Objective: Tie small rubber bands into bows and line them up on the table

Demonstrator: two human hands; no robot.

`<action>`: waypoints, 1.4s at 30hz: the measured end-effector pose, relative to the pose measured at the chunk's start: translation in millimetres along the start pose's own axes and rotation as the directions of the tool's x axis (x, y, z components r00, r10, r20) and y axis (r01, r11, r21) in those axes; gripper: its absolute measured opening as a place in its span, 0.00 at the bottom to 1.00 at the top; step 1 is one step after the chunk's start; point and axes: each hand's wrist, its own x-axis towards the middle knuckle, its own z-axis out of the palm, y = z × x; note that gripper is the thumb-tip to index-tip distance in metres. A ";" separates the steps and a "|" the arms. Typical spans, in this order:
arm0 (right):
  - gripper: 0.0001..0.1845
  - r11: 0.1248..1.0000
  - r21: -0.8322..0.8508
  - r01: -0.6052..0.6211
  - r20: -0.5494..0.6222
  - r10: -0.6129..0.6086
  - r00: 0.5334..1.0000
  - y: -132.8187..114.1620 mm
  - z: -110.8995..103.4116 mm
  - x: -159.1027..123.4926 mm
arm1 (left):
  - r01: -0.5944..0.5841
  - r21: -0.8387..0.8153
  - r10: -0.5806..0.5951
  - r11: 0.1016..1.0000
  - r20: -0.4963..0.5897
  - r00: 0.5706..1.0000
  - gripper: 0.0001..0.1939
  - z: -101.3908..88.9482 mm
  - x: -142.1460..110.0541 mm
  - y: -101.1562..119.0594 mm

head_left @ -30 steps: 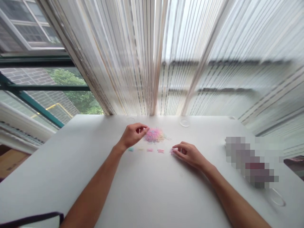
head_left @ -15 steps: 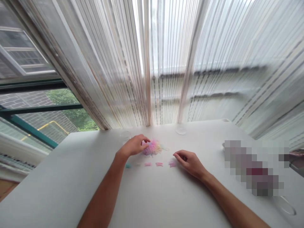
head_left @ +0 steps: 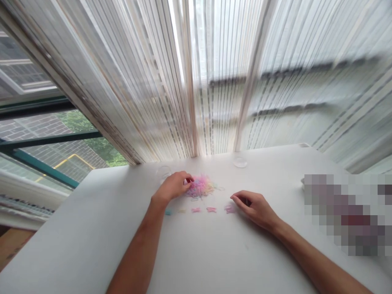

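Right hand (head_left: 252, 206) has been moved off lilac bits (head_left: 229, 209), right of heap (head_left: 201, 187); left hand (head_left: 173, 186) is held at heap; both narrowed, contents indiscernible

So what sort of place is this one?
Probably a room at home, though it could be a small workroom: a white table stands by a striped curtain, beside a window with greenery outside.
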 end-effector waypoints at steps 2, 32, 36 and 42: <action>0.18 1.000 -0.001 0.000 0.002 0.000 1.000 -0.4 -0.4 0.0 | -0.006 -0.015 0.006 1.000 -0.006 1.000 0.11 -2.9 -1.0 -2.4; 0.17 1.000 0.004 0.020 0.003 -0.020 1.000 -2.2 -1.1 -1.2 | -0.015 -0.028 0.014 1.000 -0.053 0.999 0.16 -10.3 -2.3 -0.1; 0.17 1.000 0.002 0.021 -0.004 -0.021 1.000 -0.4 -0.1 -0.9 | 0.016 -0.029 -0.016 0.999 -0.023 1.000 0.15 -9.9 -1.6 2.7; 0.16 1.000 -0.005 0.027 -0.005 -0.027 1.000 0.2 -0.4 -1.3 | 0.053 -0.083 -0.053 0.995 0.002 0.999 0.14 -10.7 -2.2 2.7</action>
